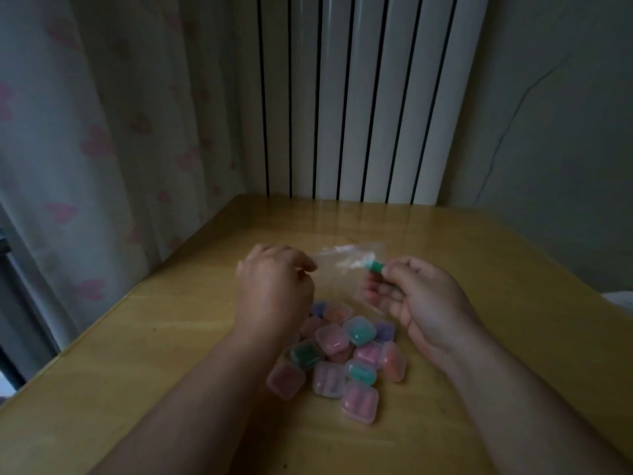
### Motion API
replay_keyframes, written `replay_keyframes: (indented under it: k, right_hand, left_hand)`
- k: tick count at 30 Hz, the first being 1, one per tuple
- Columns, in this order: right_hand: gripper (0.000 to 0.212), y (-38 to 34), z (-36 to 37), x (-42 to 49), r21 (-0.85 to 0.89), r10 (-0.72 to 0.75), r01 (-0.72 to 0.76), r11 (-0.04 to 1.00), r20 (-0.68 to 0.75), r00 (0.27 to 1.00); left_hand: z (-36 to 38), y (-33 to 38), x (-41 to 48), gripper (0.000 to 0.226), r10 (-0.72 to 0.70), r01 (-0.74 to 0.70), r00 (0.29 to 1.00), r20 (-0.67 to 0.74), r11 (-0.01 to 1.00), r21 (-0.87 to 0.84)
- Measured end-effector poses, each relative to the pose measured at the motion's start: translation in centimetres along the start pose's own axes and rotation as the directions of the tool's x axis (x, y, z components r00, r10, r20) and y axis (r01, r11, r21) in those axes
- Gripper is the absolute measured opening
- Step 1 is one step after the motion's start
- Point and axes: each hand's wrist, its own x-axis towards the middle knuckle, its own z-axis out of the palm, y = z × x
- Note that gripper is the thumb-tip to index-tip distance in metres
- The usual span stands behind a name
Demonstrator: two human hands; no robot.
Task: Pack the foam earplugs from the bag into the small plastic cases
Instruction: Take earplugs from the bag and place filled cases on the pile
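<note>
A clear plastic bag (339, 269) is held up between both hands above the wooden table (191, 337). My left hand (274, 286) pinches the bag's left edge with curled fingers. My right hand (421, 299) pinches a green foam earplug (376, 267) at the bag's right edge; whether the plug is inside or outside the film I cannot tell. Below the hands lies a heap of several small square plastic cases (335, 361), lids shut, holding pink, green, purple and orange plugs.
A white radiator (356, 97) stands behind the table's far edge. A curtain with pink hearts (102, 132) hangs at the left, close to the table's left edge. A plain wall rises at the right.
</note>
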Motion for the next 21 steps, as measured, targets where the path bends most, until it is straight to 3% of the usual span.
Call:
replay_keyframes:
  k: [3,7,13,18,21]
  right_hand:
    - [0.018,0.2,-0.5,0.6,-0.046,-0.064,0.058,0.997,-0.129,0.99]
    - [0.02,0.9,-1.1,1.2,-0.179,-0.102,0.07,0.981,-0.172,0.98]
    - [0.029,1.7,-1.4,2.1,-0.381,-0.142,0.048,0.923,-0.221,0.965]
    - [0.029,1.7,-1.4,2.7,-0.215,-0.075,0.009,0.977,-0.301,0.951]
    - [0.028,1.5,-2.0,2.7,-0.333,-0.112,0.013,0.943,-0.282,0.953]
  left_hand:
    - [0.3,-1.4,0.5,0.027,-0.118,0.117,0.992,-0.055,0.993,-0.016]
    - [0.8,-2.0,0.6,0.031,-0.206,0.208,0.978,-0.036,0.977,0.048]
    - [0.8,-1.9,0.4,0.041,-0.233,0.216,0.971,0.06,0.954,0.21]
    - [0.5,-1.1,0.3,0.031,-0.22,0.208,0.973,0.071,0.967,0.147]
    - [0.5,-0.5,0.0,0.027,-0.154,0.15,0.986,0.065,0.987,0.061]
